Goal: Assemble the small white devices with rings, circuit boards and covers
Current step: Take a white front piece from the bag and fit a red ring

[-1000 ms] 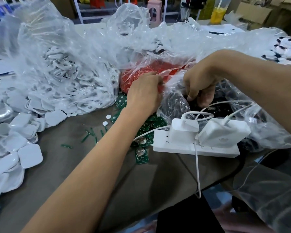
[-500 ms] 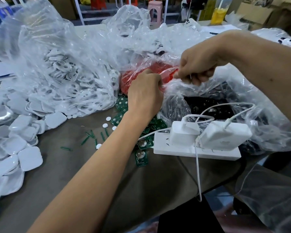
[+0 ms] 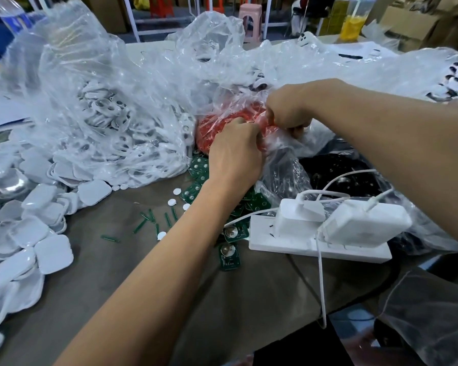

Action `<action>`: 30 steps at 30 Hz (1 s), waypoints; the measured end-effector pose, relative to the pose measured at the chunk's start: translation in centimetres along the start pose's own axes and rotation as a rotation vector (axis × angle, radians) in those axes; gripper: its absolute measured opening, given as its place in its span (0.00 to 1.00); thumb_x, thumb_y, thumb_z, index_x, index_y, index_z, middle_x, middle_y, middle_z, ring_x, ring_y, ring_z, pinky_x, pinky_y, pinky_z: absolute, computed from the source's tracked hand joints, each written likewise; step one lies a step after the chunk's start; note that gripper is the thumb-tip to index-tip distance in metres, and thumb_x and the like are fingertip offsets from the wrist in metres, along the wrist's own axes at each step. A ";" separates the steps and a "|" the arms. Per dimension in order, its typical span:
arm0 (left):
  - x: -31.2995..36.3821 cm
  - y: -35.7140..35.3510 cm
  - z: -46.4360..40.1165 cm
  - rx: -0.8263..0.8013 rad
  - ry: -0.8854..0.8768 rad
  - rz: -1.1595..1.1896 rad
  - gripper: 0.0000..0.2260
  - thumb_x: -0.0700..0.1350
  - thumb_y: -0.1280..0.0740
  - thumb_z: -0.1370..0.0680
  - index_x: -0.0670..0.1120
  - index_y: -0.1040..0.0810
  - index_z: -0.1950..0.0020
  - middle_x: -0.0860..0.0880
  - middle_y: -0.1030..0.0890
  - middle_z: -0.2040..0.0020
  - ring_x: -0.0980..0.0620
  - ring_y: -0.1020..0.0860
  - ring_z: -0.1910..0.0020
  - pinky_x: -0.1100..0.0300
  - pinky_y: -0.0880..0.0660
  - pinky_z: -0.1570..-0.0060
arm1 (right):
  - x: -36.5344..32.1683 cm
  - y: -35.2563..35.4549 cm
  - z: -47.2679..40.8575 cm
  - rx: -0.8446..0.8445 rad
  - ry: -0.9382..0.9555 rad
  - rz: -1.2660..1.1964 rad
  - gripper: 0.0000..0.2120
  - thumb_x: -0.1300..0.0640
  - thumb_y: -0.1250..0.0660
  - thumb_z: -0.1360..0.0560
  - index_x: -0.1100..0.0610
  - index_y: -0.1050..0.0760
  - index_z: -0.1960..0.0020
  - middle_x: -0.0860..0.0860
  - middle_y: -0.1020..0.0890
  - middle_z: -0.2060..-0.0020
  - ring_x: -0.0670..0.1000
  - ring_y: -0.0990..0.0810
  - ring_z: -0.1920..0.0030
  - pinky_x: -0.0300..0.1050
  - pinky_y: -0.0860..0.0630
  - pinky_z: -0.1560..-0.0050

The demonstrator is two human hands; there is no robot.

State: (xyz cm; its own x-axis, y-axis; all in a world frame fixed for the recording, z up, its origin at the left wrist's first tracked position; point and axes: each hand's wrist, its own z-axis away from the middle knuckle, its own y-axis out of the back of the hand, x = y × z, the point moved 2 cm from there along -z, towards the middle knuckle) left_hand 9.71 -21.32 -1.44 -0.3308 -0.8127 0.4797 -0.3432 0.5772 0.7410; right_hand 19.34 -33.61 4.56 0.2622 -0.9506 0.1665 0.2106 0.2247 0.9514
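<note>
The bag of red rings (image 3: 222, 122) lies at the far middle of the tabletop (image 3: 117, 273), just beyond the scatter of green circuit boards (image 3: 229, 256), and both of your hands are already on its clear plastic. Your left hand (image 3: 236, 157) sits on the near side of the red bag, fingers curled and pinching the film; your right hand (image 3: 286, 112) is at its right-hand upper edge, fingers bunched into a tight grip on a fold of the same plastic (what lies under the fingertips is hidden). The relation that matters: the two grips meet almost touching at the bag's right end, while the red mass spreads away leftward from there. So the opening most likely lies between your hands, and drawing them apart across that line looks like the way in. Left of the red bag stands the large clear bag of white shells (image 3: 111, 122), with loose white covers (image 3: 53, 253) spilled nearer you; right of it lie a dark bag (image 3: 336, 167) and the white power strip (image 3: 320, 244).
</note>
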 end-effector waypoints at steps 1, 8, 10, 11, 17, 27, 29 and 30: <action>-0.1 0.0 -0.1 -0.009 0.007 -0.006 0.09 0.36 0.35 0.23 0.43 0.16 0.48 0.46 0.21 0.51 0.46 0.25 0.58 0.53 0.30 0.61 | -0.3 -0.1 -0.1 -0.003 0.001 0.044 0.07 0.67 0.34 0.23 0.63 0.18 0.57 0.53 0.18 0.78 0.54 0.17 0.73 0.52 0.15 0.61; -0.4 0.0 -0.3 -0.042 0.039 0.061 0.08 0.36 0.35 0.26 0.42 0.16 0.54 0.46 0.20 0.52 0.45 0.24 0.56 0.52 0.26 0.57 | -0.5 0.8 -0.2 -0.010 0.000 0.154 0.12 0.67 0.29 0.26 0.60 0.18 0.68 0.51 0.18 0.78 0.55 0.17 0.69 0.55 0.15 0.52; -0.6 0.0 -0.4 -0.038 0.057 0.113 0.10 0.35 0.36 0.26 0.42 0.16 0.55 0.46 0.18 0.53 0.45 0.22 0.56 0.51 0.23 0.56 | -0.1 1.1 -0.1 0.005 0.002 0.097 0.10 0.66 0.30 0.24 0.62 0.17 0.64 0.52 0.17 0.76 0.55 0.17 0.69 0.54 0.15 0.51; -0.6 0.0 -0.4 -0.033 0.067 0.137 0.11 0.34 0.37 0.26 0.42 0.15 0.55 0.46 0.18 0.54 0.47 0.22 0.57 0.51 0.23 0.56 | 0.1 1.2 0.0 -0.009 -0.003 0.036 0.10 0.65 0.31 0.23 0.62 0.16 0.62 0.53 0.16 0.75 0.55 0.19 0.69 0.51 0.15 0.53; -0.6 0.0 -0.5 0.016 0.111 0.213 0.17 0.28 0.38 0.24 0.41 0.19 0.41 0.46 0.16 0.49 0.47 0.19 0.50 0.50 0.21 0.50 | 1.6 1.4 0.9 -0.014 -0.124 -0.363 0.07 0.63 0.28 0.21 0.68 0.16 0.51 0.60 0.15 0.67 0.53 0.27 0.72 0.39 0.31 0.72; -1.4 1.1 -0.4 0.061 0.137 0.254 0.15 0.28 0.34 0.24 0.42 0.19 0.42 0.47 0.15 0.48 0.50 0.18 0.49 0.51 0.20 0.46 | 2.2 2.7 2.0 0.106 -0.267 -0.443 0.07 0.62 0.26 0.22 0.67 0.18 0.53 0.59 0.19 0.65 0.52 0.28 0.73 0.41 0.32 0.72; -1.5 1.3 -0.3 0.069 0.153 0.266 0.14 0.29 0.33 0.24 0.42 0.18 0.43 0.47 0.15 0.48 0.51 0.18 0.49 0.52 0.19 0.46 | 1.9 2.7 2.2 0.096 -0.273 -0.446 0.07 0.63 0.26 0.22 0.69 0.18 0.50 0.60 0.19 0.63 0.52 0.28 0.73 0.41 0.32 0.72; -1.6 1.4 -0.2 0.074 0.164 0.282 0.13 0.29 0.33 0.24 0.42 0.18 0.43 0.47 0.15 0.48 0.51 0.18 0.50 0.52 0.19 0.46 | 1.7 2.8 2.3 0.096 -0.274 -0.451 0.08 0.63 0.27 0.22 0.69 0.17 0.49 0.60 0.19 0.63 0.52 0.28 0.72 0.41 0.32 0.71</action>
State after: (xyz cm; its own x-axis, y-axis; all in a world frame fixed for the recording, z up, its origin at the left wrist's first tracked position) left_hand 9.94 -19.26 -1.12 -0.2782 -0.6187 0.7347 -0.3231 0.7806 0.5350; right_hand 18.22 -35.09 8.14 -0.0924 -0.9722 -0.2151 0.1548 -0.2274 0.9614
